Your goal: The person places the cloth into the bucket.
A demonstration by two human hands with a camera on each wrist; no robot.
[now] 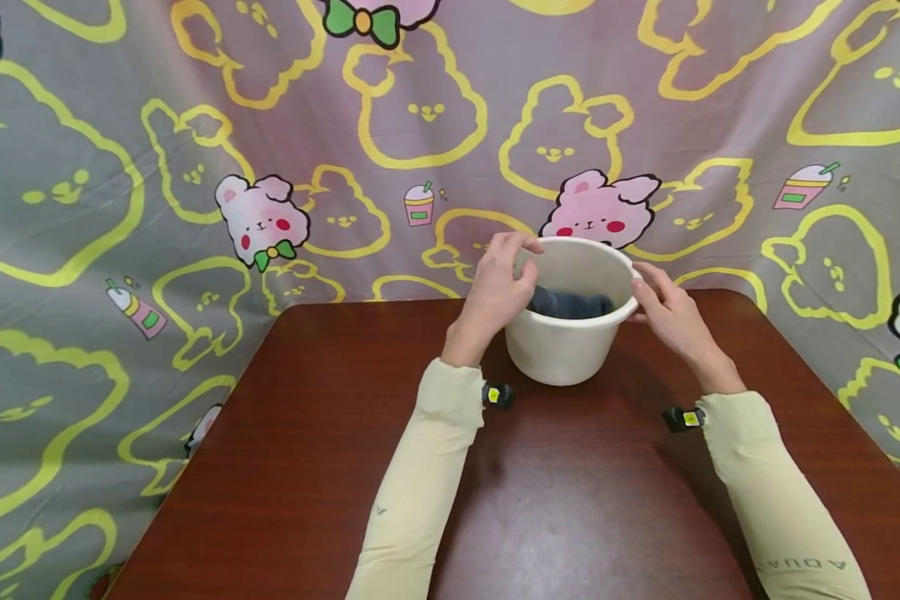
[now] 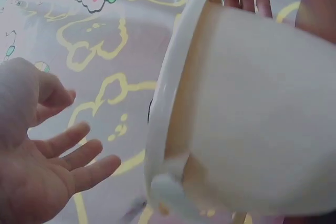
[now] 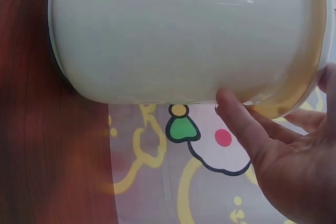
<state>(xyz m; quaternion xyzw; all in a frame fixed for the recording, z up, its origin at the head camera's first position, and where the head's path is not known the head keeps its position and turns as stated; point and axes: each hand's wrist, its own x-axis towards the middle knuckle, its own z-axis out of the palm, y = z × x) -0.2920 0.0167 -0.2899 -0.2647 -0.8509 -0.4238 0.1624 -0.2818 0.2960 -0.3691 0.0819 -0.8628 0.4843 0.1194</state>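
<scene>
A white plastic bucket [image 1: 562, 354] stands at the far part of the table, tilted slightly in the head view. Inside lies dark blue-grey cloth [image 1: 573, 306], partly hidden by the front wall. My right hand [image 1: 671, 315] grips the rim on the right; the right wrist view shows its thumb at the rim and a fingertip on the outer wall [image 3: 184, 35]. At the left side, my left hand [image 1: 501, 279] hovers by the rim with fingers loosely bent. In the left wrist view that hand [image 2: 39, 174] holds nothing, and a gap separates it from the bucket.
The brown wooden table [image 1: 330, 450] extends toward me. A grey cloth curtain [image 1: 330, 150] with yellow cartoon outlines hangs close behind the table and along both sides. Black wrist cameras sit at the cuffs of both pale sleeves [image 1: 412, 483].
</scene>
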